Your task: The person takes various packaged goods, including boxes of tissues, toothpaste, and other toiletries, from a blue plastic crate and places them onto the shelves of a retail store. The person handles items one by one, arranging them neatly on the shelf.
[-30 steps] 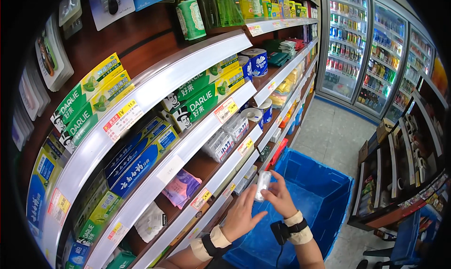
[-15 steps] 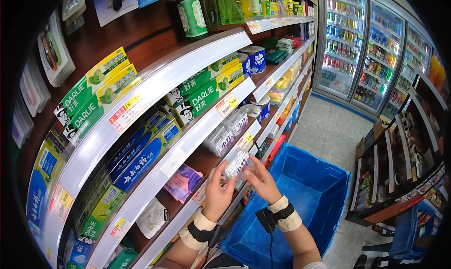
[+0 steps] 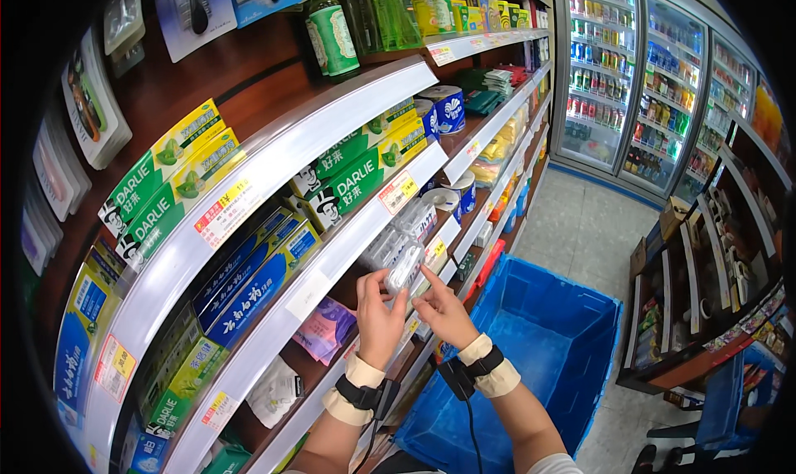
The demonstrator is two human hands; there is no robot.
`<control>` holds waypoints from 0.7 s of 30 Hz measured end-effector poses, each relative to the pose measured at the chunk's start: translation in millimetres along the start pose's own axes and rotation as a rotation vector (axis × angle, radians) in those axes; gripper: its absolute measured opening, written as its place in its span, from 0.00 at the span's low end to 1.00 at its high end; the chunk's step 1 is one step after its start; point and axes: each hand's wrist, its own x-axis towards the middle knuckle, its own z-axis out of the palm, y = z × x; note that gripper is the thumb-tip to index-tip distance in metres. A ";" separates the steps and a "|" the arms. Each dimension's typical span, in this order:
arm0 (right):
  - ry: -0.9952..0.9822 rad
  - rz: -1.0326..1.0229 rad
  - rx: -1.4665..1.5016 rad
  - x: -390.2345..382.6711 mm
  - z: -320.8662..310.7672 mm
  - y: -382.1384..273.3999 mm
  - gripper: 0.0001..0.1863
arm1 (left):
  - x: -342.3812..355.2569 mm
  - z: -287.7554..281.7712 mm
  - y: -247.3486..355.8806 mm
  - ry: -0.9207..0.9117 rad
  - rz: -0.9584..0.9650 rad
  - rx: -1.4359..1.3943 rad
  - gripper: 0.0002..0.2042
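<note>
A small clear plastic pack (image 3: 404, 268) with white contents is held up between my two hands at the edge of a shelf. My left hand (image 3: 381, 315) grips its left side with bent fingers and thumb. On the other side, my right hand (image 3: 445, 312) pinches the pack's right edge between thumb and fingers. Similar clear packs (image 3: 420, 219) with printed fronts stand on the shelf just behind it. What exactly is inside the pack I cannot make out. A purple and pink packet (image 3: 325, 329) lies on the shelf left of my left hand.
A blue plastic crate (image 3: 551, 354) stands on the floor below my right forearm. Toothpaste boxes (image 3: 178, 171) fill the curved shelves at left. Toilet-paper rolls (image 3: 449, 109) sit farther along. Glass-door drink coolers (image 3: 601, 80) stand at the back, another shelf unit (image 3: 701, 267) at right.
Both hands have shifted slightly left with the pack, which now overlaps the packs on the shelf. The pack has turned, so its printed side shows less.
</note>
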 end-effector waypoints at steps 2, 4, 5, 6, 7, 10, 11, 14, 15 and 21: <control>0.004 0.000 -0.009 4.2 0.0 1.9 0.34 | 3.8 5.1 -5.9 -0.002 0.035 0.033 0.18; 0.005 0.004 -0.019 8.6 2.2 4.0 0.34 | 6.4 5.6 -7.8 -0.017 0.004 0.039 0.18; 0.007 0.003 -0.028 10.4 3.7 6.0 0.34 | 8.3 5.4 -7.0 -0.023 -0.008 0.043 0.19; 0.009 0.002 -0.037 12.6 5.0 8.5 0.34 | 9.6 5.4 -6.4 -0.018 -0.002 0.054 0.19; 0.012 0.001 -0.047 14.1 5.5 10.0 0.34 | 10.3 5.6 -5.8 -0.013 0.004 0.064 0.19; 0.009 0.010 -0.011 15.7 7.8 10.1 0.34 | 13.2 5.7 -7.6 -0.017 0.009 0.093 0.19; 0.007 0.003 -0.029 16.1 8.5 10.0 0.34 | 13.6 5.2 -7.8 -0.023 0.010 0.105 0.19; 0.009 -0.008 -0.082 18.3 8.3 8.8 0.35 | 15.3 9.4 -11.7 0.020 0.019 0.116 0.17; 0.012 -0.013 -0.101 19.6 7.6 8.0 0.35 | 15.3 11.0 -14.0 0.023 0.014 0.112 0.17; 0.025 -0.037 -0.158 24.1 8.7 7.1 0.35 | 16.7 16.1 -19.1 0.047 0.005 0.132 0.18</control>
